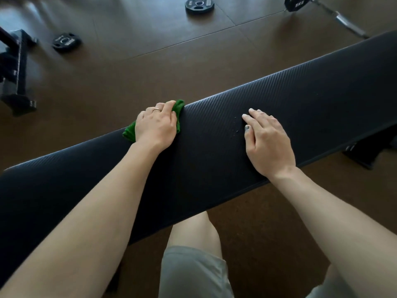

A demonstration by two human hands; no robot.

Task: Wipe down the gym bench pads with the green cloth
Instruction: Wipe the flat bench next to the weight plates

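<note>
Left hand (155, 125): fingers curling over green cloth (177, 108), pressing it at the far edge of the bench pad (300, 108). Right hand (268, 143): fingers straight, slightly apart, resting flat on the surface. Pad's long axis running lower-left to upper-right.

Bench pad (279, 100) looked matt black, finely ribbed; green cloth (130, 131) was fuzzy terry; floor (150, 29) had a dull sheen.

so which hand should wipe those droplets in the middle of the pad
Left. The left hand already grips the cloth at the pad's far edge, beside the droplets. The right hand lies flat and bare.
</note>
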